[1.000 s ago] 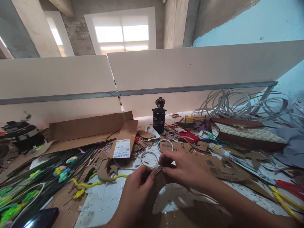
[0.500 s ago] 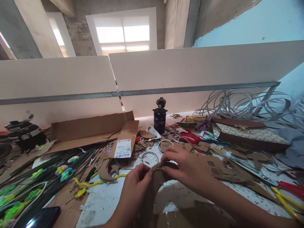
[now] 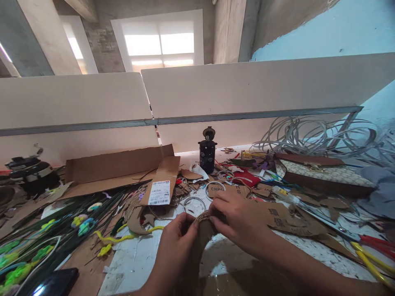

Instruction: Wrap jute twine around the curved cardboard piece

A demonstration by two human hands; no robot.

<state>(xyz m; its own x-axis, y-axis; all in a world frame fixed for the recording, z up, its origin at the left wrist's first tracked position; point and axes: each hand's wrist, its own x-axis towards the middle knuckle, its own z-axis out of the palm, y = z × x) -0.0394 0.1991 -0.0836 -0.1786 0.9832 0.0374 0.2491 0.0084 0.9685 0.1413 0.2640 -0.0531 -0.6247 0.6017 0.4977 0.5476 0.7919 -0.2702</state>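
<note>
Both my hands meet at the middle of the table over a curved brown cardboard strip [image 3: 203, 236] with braided twine [image 3: 203, 217] along its top edge. My left hand [image 3: 176, 238] pinches the strip's left side between thumb and fingers. On the other side, my right hand [image 3: 233, 216] has its fingertips closed on the twine and cardboard edge. The lower part of the strip is shaded and partly behind my left hand. Just beyond my hands lies a thin metal ring [image 3: 194, 205], with a second, white ring [image 3: 215, 189] behind it.
Scissors with red handles [image 3: 378, 244] and printed cardboard scraps [image 3: 284, 218] lie at the right. A dark bottle [image 3: 207, 156] stands behind, its lid up. A handbag [image 3: 324, 176] rests below coiled tubing [image 3: 308, 135]. Cardboard box pieces [image 3: 114, 170], pipe-cleaner flowers [image 3: 86, 226] and a phone [image 3: 54, 281] are left.
My right hand has shifted very slightly, and its fingers sit a little differently at the twine edge. My left hand stays in place on the strip.
</note>
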